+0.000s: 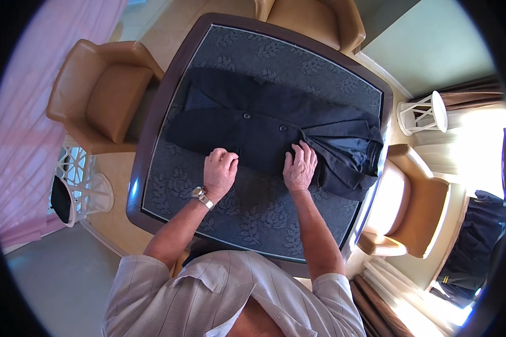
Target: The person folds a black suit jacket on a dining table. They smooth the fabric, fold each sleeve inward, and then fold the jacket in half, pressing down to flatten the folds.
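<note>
A dark suit jacket (261, 105) lies flat across the table, two buttons showing on its front and its collar end to the right, where a blue lining shows. At the jacket's near edge, my left hand (220, 170) has curled fingers beside a short slit in the cloth; whether it pinches fabric cannot be told. A metal wristwatch (202, 198) is on that wrist. My right hand (300, 165) rests on the jacket front below the lapel, palm down, with its fingers slightly apart.
The table (152, 122) has a dark rim and a floral-patterned dark top. Tan armchairs stand at the left (105, 97), far side (308, 21) and right (417, 206). White round stands are at the left (97, 193) and right (436, 111). Dark clothing (472, 240) lies at the far right.
</note>
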Action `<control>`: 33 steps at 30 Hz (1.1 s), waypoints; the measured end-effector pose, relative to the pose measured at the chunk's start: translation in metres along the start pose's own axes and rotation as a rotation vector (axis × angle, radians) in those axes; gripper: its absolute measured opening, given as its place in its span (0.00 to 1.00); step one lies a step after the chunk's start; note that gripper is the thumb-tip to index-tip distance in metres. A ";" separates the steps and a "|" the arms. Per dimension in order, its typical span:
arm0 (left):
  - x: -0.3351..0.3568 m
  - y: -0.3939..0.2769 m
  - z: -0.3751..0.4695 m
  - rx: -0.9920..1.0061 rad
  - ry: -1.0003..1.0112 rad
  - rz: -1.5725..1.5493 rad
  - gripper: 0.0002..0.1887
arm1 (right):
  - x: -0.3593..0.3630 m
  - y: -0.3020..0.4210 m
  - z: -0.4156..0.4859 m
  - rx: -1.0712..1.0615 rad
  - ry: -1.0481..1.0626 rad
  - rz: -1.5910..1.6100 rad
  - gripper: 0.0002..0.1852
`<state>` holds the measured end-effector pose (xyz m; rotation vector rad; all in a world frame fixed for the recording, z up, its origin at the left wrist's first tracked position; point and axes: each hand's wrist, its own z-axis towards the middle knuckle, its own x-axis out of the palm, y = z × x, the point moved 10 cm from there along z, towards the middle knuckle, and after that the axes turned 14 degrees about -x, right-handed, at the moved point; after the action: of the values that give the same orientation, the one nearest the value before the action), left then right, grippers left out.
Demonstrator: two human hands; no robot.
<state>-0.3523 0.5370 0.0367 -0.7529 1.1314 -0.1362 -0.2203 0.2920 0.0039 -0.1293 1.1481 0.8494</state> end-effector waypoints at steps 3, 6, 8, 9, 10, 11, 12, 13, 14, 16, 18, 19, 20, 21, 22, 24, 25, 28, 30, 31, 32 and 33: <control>0.002 -0.010 -0.002 0.049 -0.007 0.081 0.12 | -0.001 0.000 0.000 0.000 -0.007 -0.003 0.20; 0.006 -0.013 -0.003 0.051 -0.006 0.155 0.14 | 0.000 0.000 -0.001 0.004 -0.007 0.000 0.20; 0.013 -0.008 -0.003 -0.027 0.018 0.225 0.15 | -0.002 -0.001 -0.001 0.008 -0.009 -0.001 0.20; 0.016 -0.004 -0.005 -0.067 0.030 0.266 0.15 | -0.002 0.000 -0.001 0.011 -0.011 0.002 0.19; 0.022 0.001 -0.009 -0.092 0.075 0.284 0.18 | -0.002 0.001 -0.001 0.014 -0.013 0.004 0.19; 0.029 0.006 -0.013 -0.116 0.120 0.302 0.20 | -0.003 0.001 0.000 0.017 -0.013 0.005 0.19; 0.029 0.004 -0.012 -0.139 0.167 0.322 0.23 | -0.004 0.000 -0.001 0.023 -0.014 0.006 0.19; 0.035 0.008 -0.012 -0.229 0.275 0.335 0.26 | -0.004 0.000 -0.001 0.029 -0.015 0.007 0.19; 0.043 0.010 -0.014 -0.319 0.384 0.348 0.29 | -0.004 -0.001 -0.002 0.039 -0.011 0.011 0.18; 0.057 0.022 -0.020 -0.407 0.519 0.317 0.40 | -0.005 -0.002 -0.001 0.055 -0.007 0.022 0.18; 0.065 0.027 -0.020 -0.403 0.418 0.117 0.44 | -0.004 0.000 0.002 0.050 -0.004 0.040 0.18; 0.064 0.027 -0.019 -0.398 0.369 0.016 0.46 | -0.003 0.001 0.003 0.048 -0.002 0.047 0.18; 0.075 0.041 -0.026 -0.566 0.452 -0.170 0.47 | -0.003 0.001 0.003 0.049 -0.003 0.048 0.18; 0.080 0.032 -0.027 -0.728 0.545 -0.363 0.48 | -0.004 -0.004 0.000 0.057 -0.006 0.044 0.18; 0.086 0.028 -0.033 -0.894 0.626 -0.555 0.49 | -0.004 -0.004 -0.001 0.058 -0.009 0.048 0.18; 0.093 0.019 -0.032 -0.997 0.676 -0.990 0.49 | -0.006 -0.003 -0.001 0.054 -0.021 0.049 0.19; 0.096 0.013 -0.031 -1.044 0.693 -1.211 0.49 | -0.007 -0.003 -0.001 0.055 -0.023 0.051 0.19; 0.100 0.010 -0.027 -1.136 0.700 -1.538 0.44 | -0.007 -0.003 0.000 0.054 -0.025 0.052 0.19; 0.104 0.005 -0.025 -1.139 0.680 -1.681 0.41 | -0.006 -0.003 0.000 0.054 -0.018 0.041 0.19; 0.107 0.000 -0.025 -1.113 0.668 -1.723 0.45 | -0.006 -0.002 0.001 0.055 -0.017 0.046 0.19; 0.111 0.000 -0.027 -1.117 0.633 -1.683 0.47 | -0.005 -0.002 0.001 0.055 -0.016 0.051 0.19; 0.113 -0.003 -0.027 -1.121 0.606 -1.647 0.49 | -0.005 -0.004 0.000 0.058 -0.013 0.050 0.19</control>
<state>-0.3241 0.4695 -0.0542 -2.6617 0.7610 -1.2307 -0.2190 0.2867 0.0066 -0.0479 1.1668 0.8588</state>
